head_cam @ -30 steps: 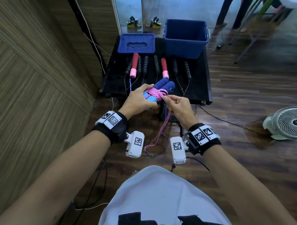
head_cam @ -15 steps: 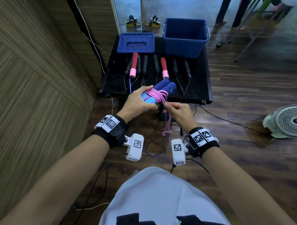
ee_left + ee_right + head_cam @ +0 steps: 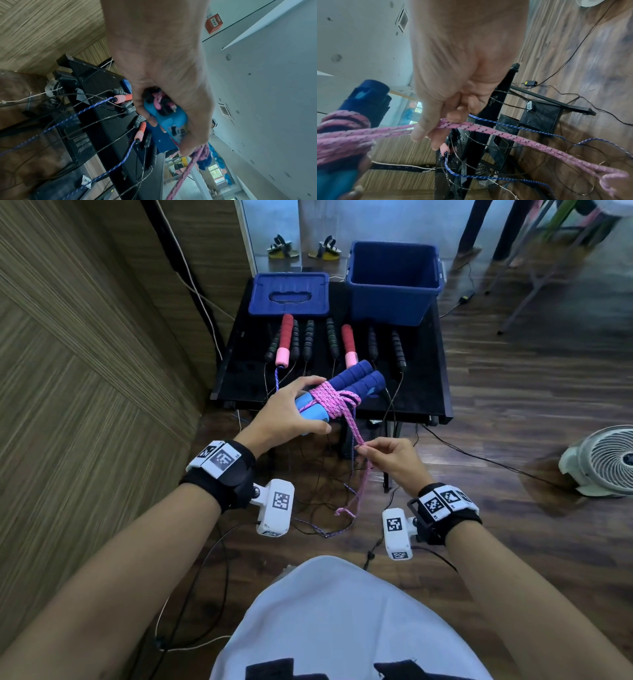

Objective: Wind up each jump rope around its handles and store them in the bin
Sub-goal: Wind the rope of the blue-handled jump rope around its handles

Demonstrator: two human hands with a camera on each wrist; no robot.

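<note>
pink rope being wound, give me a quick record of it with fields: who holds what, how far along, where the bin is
left hand: grips the blue handles, held together
right hand: pinches the pink rope
wound: several turns round the handles
loose: doubled tail hanging below the right hand
bin: open, on the far right of the black table, nothing visible inside

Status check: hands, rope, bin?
Left hand grips blue handles. Right hand pinches pink rope, loose tail hanging. Bin open, nothing blocking.
</note>
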